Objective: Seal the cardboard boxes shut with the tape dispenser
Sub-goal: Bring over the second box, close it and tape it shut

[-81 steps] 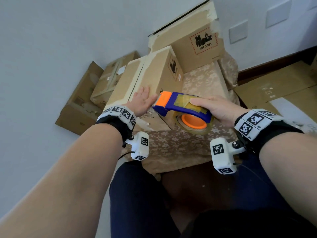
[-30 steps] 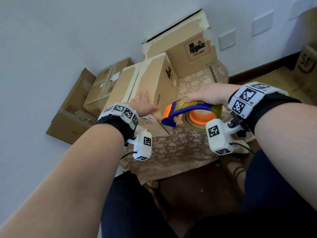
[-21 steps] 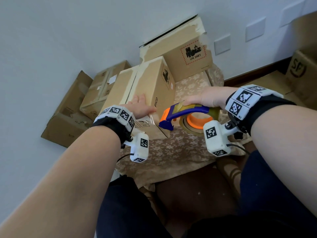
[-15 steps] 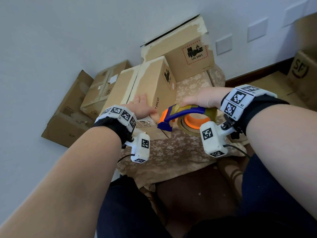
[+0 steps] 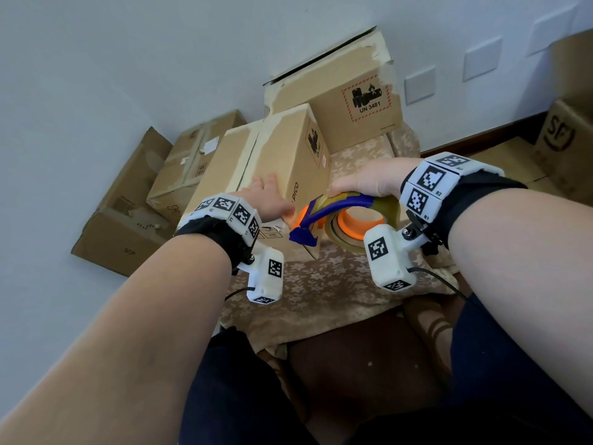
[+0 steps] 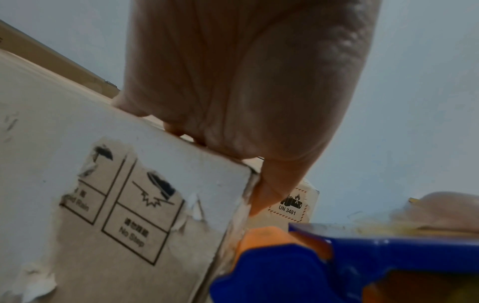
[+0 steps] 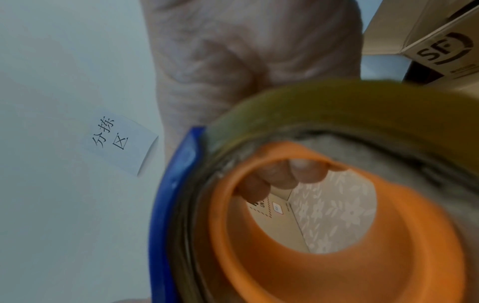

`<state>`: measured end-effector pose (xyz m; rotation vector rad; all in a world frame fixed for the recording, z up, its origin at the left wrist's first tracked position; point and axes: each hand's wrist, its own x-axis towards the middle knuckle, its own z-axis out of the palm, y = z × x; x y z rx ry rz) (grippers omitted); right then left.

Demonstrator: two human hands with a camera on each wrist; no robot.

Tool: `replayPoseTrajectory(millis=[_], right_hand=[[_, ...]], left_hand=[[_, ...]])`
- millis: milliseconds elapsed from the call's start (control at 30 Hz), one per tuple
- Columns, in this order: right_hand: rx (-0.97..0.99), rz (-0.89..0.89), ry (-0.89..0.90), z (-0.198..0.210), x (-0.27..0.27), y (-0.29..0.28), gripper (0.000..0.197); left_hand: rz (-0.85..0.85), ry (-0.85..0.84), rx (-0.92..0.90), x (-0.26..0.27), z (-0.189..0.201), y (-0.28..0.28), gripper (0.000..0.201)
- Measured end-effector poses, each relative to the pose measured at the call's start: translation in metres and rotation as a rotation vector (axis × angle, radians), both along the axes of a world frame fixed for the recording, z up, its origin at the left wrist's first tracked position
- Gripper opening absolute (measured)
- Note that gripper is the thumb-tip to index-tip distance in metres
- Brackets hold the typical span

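Note:
A brown cardboard box (image 5: 279, 162) lies on a flower-patterned cloth (image 5: 321, 284), its top seam taped. My left hand (image 5: 269, 200) lies flat on the box's near top corner, thumb down the right side (image 6: 274, 184). My right hand (image 5: 369, 181) grips the blue and orange tape dispenser (image 5: 337, 216) by its top, fingers curled into the orange core (image 7: 285, 178). The dispenser's blue nose (image 6: 272, 272) sits against the box's near right corner. A second box (image 5: 346, 101) with a UN 3481 label stands behind.
More cardboard boxes (image 5: 179, 175) lie on the floor by the wall at left, and an SF-marked box (image 5: 564, 133) at far right. The wall (image 5: 160, 59) stands close behind. A paper note (image 7: 116, 141) hangs on the wall. My knees are below the cloth's edge.
My right hand has tipped the dispenser from the box's top edge down over its near right corner. The left hand has stayed on the box.

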<state>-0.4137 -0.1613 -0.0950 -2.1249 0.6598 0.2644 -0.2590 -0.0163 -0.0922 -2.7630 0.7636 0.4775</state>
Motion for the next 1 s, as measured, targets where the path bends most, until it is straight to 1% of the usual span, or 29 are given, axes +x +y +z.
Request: replayPoseTrajectory(millis=[67,167,233,433,467,533,567,667,733,800,900,1000], right_hand=[[0.016,-0.001,0.002,0.002,0.0,0.0,0.044],[0.045,-0.012,-0.028,0.003,0.001,0.0,0.041],[0.058,-0.031,-0.06,0.006,0.001,0.001,0.04],[0.089,-0.028,-0.07,0.02,0.004,0.004,0.037],[0.062,-0.01,-0.05,0.018,0.005,0.005,0.033],[-0.081,0.067,0.054,0.007,0.007,0.011,0.023],[-0.139,0.086,0.1,0.0,0.008,0.014,0.022],[-0.1,0.096,0.165,-0.016,0.006,0.012,0.032],[-0.096,0.023,0.153,-0.013,0.005,0.01,0.038],[-0.154,-0.017,0.107,-0.008,0.006,0.006,0.037],[-0.237,-0.047,0.039,-0.005,0.01,-0.002,0.027],[-0.263,-0.158,-0.017,-0.005,0.015,-0.008,0.025]], left_hand=[[0.0,-0.001,0.009,0.0,0.0,-0.001,0.099],[0.0,0.008,0.018,-0.001,0.001,-0.002,0.107],[0.004,0.01,0.021,-0.001,0.001,-0.003,0.11],[0.018,-0.009,0.003,-0.002,0.0,-0.003,0.104],[0.012,-0.012,-0.003,-0.003,0.0,-0.003,0.103],[0.001,-0.025,-0.001,-0.005,0.001,-0.002,0.1],[-0.004,-0.026,0.001,-0.005,0.001,-0.001,0.1],[-0.014,-0.025,-0.009,-0.006,0.001,-0.002,0.101],[-0.008,-0.019,-0.022,-0.007,0.001,-0.002,0.101],[0.0,-0.029,-0.019,-0.011,0.002,-0.002,0.102],[0.013,-0.061,-0.016,-0.017,0.003,-0.003,0.106],[0.035,-0.081,-0.034,-0.025,0.002,-0.006,0.11]])
